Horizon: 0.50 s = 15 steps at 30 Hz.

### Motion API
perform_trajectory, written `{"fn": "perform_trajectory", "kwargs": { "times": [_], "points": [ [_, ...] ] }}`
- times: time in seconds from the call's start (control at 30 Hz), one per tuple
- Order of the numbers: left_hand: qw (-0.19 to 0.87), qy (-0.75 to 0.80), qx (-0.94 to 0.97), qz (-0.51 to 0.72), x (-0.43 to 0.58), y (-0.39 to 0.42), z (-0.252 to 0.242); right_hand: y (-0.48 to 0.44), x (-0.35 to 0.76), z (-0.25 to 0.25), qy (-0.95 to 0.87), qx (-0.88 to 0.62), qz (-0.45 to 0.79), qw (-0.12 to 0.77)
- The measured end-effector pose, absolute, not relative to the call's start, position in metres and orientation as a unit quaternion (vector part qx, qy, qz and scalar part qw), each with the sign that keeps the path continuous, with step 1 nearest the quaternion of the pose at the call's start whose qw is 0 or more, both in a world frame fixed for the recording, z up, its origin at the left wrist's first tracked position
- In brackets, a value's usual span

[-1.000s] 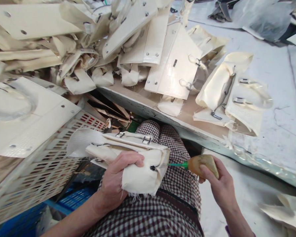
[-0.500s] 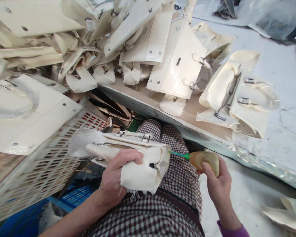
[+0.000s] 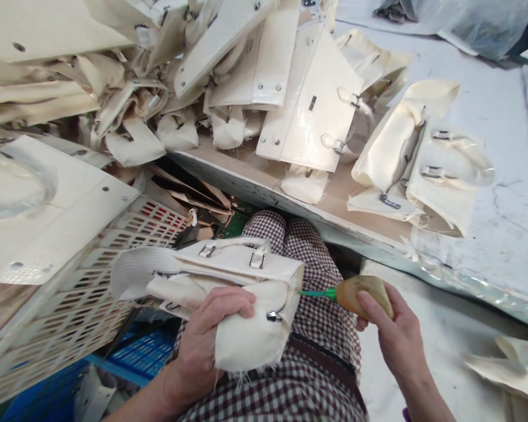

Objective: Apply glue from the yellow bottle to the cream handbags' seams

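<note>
The left hand (image 3: 202, 337) is gripping a cream bag (image 3: 264, 293) above the lap, its thumb pressing on the fabric flap while the other fingers are hiding underneath. The bag is lying on its side over a checked apron (image 3: 317, 328), its zipper (image 3: 211, 275) running along the upper part, a metal pull (image 3: 273, 316) showing near the right end and frayed threads hanging from the flap's lower edge. Two buckles (image 3: 257, 259) are holding a handle (image 3: 235, 245) on its far side. The right hand (image 3: 396, 322) is closing around an amber bottle (image 3: 363, 293), thumb on top, and is pointing its green nozzle (image 3: 319, 293) leftward at the bag's right edge; whether the tip is touching, I cannot tell. To the left, a white crate (image 3: 85, 293) is standing beside the bag, with a blue crate (image 3: 48, 390) sitting lower down. Ahead, more cream bags (image 3: 310, 108) are piling up along the table (image 3: 506, 234), two of them (image 3: 440, 187) lying farther right.
</note>
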<state>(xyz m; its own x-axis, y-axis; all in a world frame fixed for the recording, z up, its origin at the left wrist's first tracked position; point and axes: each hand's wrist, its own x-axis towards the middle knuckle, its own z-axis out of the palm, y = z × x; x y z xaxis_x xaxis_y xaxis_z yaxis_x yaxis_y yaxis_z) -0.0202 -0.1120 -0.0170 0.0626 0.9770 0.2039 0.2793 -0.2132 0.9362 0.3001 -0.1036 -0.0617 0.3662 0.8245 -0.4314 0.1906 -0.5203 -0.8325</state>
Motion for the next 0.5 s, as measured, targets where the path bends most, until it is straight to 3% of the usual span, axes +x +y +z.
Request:
{"fn": "perform_trajectory", "kwargs": {
  "times": [0.17,0.5],
  "points": [
    [0.376,0.497,0.635,0.457,-0.021,-0.111,-0.015,-0.103,0.295,-0.057,-0.337,-0.772,0.426,0.330],
    [0.378,0.498,0.635,0.453,-0.022,-0.110,-0.015,-0.117,0.287,-0.045,-0.223,-0.702,0.564,0.372]
  ]
}}
